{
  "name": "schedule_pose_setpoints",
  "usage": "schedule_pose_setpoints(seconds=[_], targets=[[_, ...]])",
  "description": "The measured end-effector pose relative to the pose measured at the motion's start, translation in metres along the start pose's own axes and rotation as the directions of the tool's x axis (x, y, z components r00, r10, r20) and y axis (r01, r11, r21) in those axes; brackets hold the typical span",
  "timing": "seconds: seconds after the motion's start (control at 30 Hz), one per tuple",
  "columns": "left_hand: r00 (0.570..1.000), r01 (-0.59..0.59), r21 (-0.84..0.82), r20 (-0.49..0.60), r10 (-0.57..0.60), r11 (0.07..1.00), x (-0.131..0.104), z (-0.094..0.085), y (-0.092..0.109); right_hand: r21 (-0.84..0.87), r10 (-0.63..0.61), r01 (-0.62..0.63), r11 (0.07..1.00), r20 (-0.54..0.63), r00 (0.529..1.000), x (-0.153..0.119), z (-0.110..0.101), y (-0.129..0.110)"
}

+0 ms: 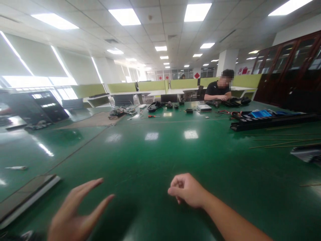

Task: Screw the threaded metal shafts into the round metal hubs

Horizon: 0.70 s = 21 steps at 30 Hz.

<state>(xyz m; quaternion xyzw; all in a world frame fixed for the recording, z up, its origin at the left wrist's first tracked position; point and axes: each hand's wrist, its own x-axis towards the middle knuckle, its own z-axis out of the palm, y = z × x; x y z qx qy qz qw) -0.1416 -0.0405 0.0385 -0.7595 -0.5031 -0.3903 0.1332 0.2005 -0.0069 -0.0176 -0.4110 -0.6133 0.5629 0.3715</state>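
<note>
Over the near part of the green tabletop (150, 157), my left hand (77, 209) is at the lower left, thumb and fingers spread wide apart with nothing between them. My right hand (187, 190) is right of the middle, its fingers curled in toward the thumb; whether anything small is inside cannot be made out. The two hands are apart. Nearest to my left hand is a flat dark panel with a pale edge (30, 197), lying at the left.
A white-tipped tool (18, 167) lies at the left. Far back are a red screwdriver (153, 116), a silver box (204, 108) and electronic parts. Right: a black channel (271, 122), thin rods (286, 143). A person (218, 88) sits across the table.
</note>
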Motion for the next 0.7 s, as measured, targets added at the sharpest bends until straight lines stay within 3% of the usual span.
schedule_pose_setpoints(seconds=[0.03, 0.1, 0.17, 0.27, 0.37, 0.47, 0.53, 0.63, 0.7], targets=[[0.996, -0.065, -0.071, 0.050, 0.068, 0.995, 0.004, 0.012, 0.010, 0.026, 0.012, -0.013, 1.000, 0.040, 0.999, -0.001, 0.001, -0.001], [0.949, -0.187, -0.261, 0.202, 0.243, 0.947, 0.012, 0.037, 0.036, 0.088, 0.027, -0.038, 0.995, 0.114, 0.993, -0.003, 0.001, -0.003], [0.898, -0.217, -0.445, 0.259, 0.356, 0.869, 0.020, 0.058, 0.065, 0.156, 0.027, -0.053, 0.986, 0.162, 0.986, -0.004, 0.000, -0.006], [0.856, -0.215, -0.641, 0.239, 0.458, 0.737, 0.030, 0.078, 0.101, 0.207, 0.011, -0.050, 0.977, 0.182, 0.983, -0.005, -0.002, -0.009], [0.878, -0.194, -0.718, 0.177, 0.445, 0.669, 0.035, 0.083, 0.120, 0.242, 0.001, -0.044, 0.969, 0.177, 0.984, -0.005, -0.001, -0.011], [0.913, -0.107, -0.729, 0.197, 0.358, 0.676, 0.035, 0.081, 0.123, 0.317, -0.026, -0.025, 0.948, 0.155, 0.987, -0.004, 0.002, -0.008], [0.944, -0.012, -0.671, 0.237, 0.230, 0.741, 0.032, 0.075, 0.115, 0.352, -0.036, -0.021, 0.936, 0.154, 0.987, -0.003, 0.003, -0.005], [0.969, 0.184, -0.462, 0.232, -0.082, 0.867, 0.023, 0.055, 0.084, 0.357, -0.039, -0.017, 0.934, 0.149, 0.988, -0.002, 0.004, -0.001], [0.942, 0.330, -0.278, 0.161, -0.295, 0.902, 0.016, 0.032, 0.055, 0.362, -0.058, 0.010, 0.932, 0.121, 0.991, 0.000, 0.003, -0.003]])
